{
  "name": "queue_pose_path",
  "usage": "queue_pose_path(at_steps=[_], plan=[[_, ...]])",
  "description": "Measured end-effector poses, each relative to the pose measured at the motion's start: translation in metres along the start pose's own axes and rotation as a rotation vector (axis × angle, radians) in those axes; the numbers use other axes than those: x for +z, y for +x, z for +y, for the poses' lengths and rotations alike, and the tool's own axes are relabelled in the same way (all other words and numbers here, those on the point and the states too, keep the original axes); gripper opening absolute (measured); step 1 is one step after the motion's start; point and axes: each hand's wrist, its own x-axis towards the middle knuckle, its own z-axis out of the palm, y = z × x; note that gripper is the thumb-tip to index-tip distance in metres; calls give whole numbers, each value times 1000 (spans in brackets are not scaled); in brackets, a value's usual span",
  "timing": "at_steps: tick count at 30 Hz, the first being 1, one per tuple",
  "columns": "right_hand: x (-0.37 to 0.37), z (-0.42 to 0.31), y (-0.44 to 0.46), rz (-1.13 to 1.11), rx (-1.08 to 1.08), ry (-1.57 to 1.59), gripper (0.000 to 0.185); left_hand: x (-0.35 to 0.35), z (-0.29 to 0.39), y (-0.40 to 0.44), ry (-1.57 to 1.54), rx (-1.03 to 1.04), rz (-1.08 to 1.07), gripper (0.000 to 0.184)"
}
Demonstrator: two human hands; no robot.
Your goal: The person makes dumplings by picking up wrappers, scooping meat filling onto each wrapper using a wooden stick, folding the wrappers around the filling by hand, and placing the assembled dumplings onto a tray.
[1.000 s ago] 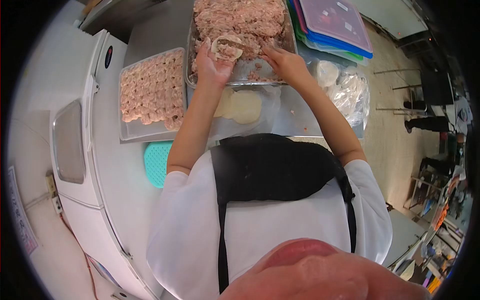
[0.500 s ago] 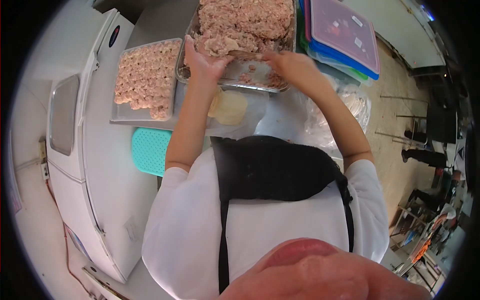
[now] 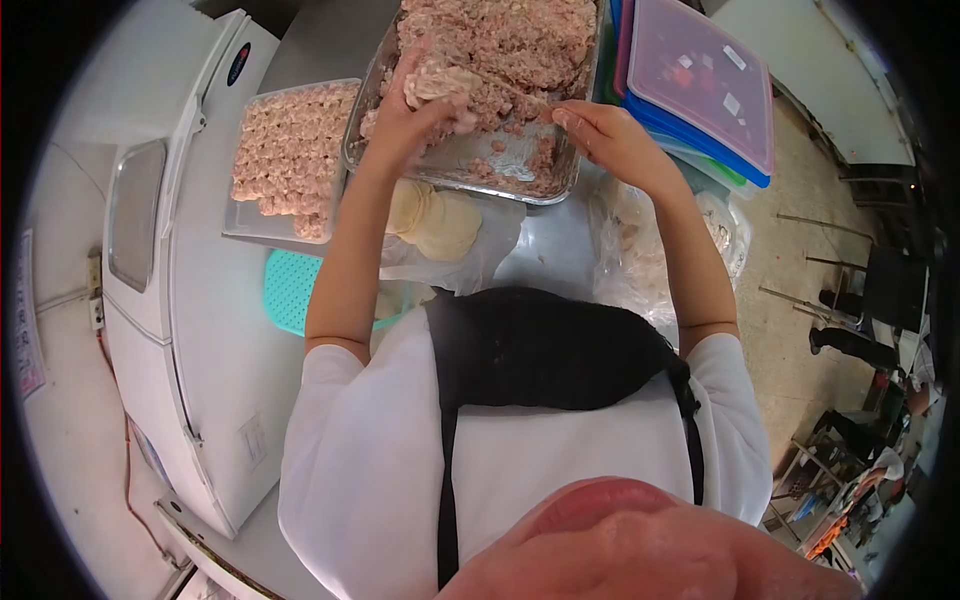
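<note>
At the near left of a metal tray (image 3: 482, 158), my left hand (image 3: 405, 125) is cupped around a wrapper filled with minced meat (image 3: 440, 86). My right hand (image 3: 608, 140) is closed on the handle of a thin, flat spatula (image 3: 522, 97), whose far end lies against the meat. Pink minced meat (image 3: 500, 35) is heaped over the far part of the tray, with scraps on the bare near bottom. Round pale dough wrappers (image 3: 447, 228) lie stacked on a plastic sheet below my left forearm.
Left of the metal tray, a plastic tray (image 3: 258, 222) carries rows of filled dumplings. A turquoise perforated basket (image 3: 290, 290) sits nearer me. Coloured lids (image 3: 695, 80) are stacked at right, above a clear plastic bag (image 3: 640, 250). A white freezer (image 3: 190, 280) borders the left side.
My left hand has turned and curled its fingers around the filled wrapper. My right hand has shifted slightly right with the spatula. The camera view has also shifted a little.
</note>
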Motion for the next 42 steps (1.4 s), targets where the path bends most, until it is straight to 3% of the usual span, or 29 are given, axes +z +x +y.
queue_pose_path(at_steps=[1,3,5,8,11,14,17,20,22,26,29,32,35,37,40,42], plan=[[-4,-7,-1,-92,59,43,35,2,6,2,261,156,14,58],[-12,-15,-6,-129,23,-19,35,-1,10,3,540,191,-40,58],[-9,-13,-5,-109,-61,-20,35,-12,14,3,565,-49,-178,53],[18,9,-2,-44,-224,21,34,-16,14,12,404,60,-454,43],[25,23,10,30,-316,-130,33,-26,0,13,693,213,-459,33],[20,18,15,274,-320,-407,30,-38,-22,19,225,-356,-127,38],[26,8,6,398,-305,-582,28,-35,-18,19,-654,-382,173,62],[44,12,3,390,-421,-696,27,-30,-14,17,-642,-416,124,72],[59,13,10,424,-466,-715,28,-16,-11,16,-655,-421,157,67],[55,7,17,506,-309,-650,26,-3,-16,12,-659,-405,127,56],[42,3,16,417,-234,-557,26,-15,-44,13,-414,-366,58,47],[14,10,10,274,-215,-316,30,-6,0,-2,251,-333,12,48],[-8,-10,-4,82,-66,-138,34,-7,-4,2,622,306,-14,52],[-9,-16,-10,8,-13,-107,35,-6,5,0,574,276,-116,47],[7,-6,-11,31,-143,-18,34,-19,2,4,616,249,-211,43],[16,9,0,83,-279,-147,31,-22,2,3,611,120,-243,42]])
